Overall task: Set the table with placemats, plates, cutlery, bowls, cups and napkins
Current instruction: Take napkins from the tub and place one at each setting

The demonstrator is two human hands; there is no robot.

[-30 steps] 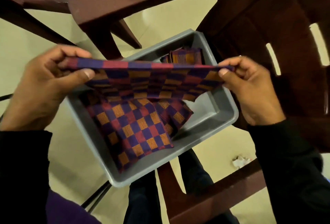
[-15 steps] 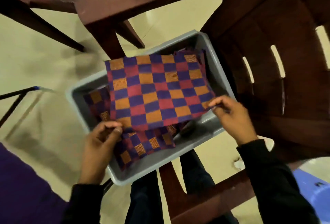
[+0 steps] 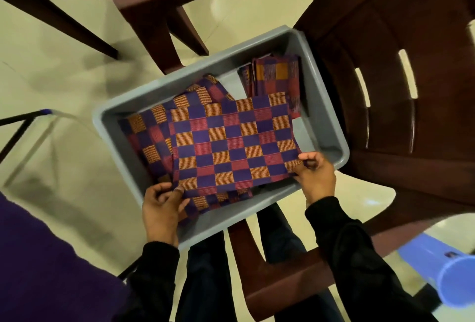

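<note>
We have the checked placemat [image 3: 231, 141] spread flat over the grey plastic bin [image 3: 331, 126], which sits on the seat of a dark wooden chair [image 3: 411, 129]. A second ago the cloth was stretched taut and edge-on between our raised hands; now it has come down and opened out face-up, low over the bin's near long wall. Our left hand [image 3: 162, 208] pinches the near left corner between thumb and fingers, and our right hand [image 3: 317, 175] pinches the near right corner — both grasping the cloth, neither released.

Under it lies another checked cloth [image 3: 146, 131], rumpled toward the bin's left end, and a folded pile of the same fabric [image 3: 277, 77] stands at the far right corner. A blue plastic stool [image 3: 444, 275] shows at the lower right.

We judge the mat is now sorted out and squared — ready to be lifted clear and carried to the table. No placemat is laid yet, so the setting has barely begun.
</note>
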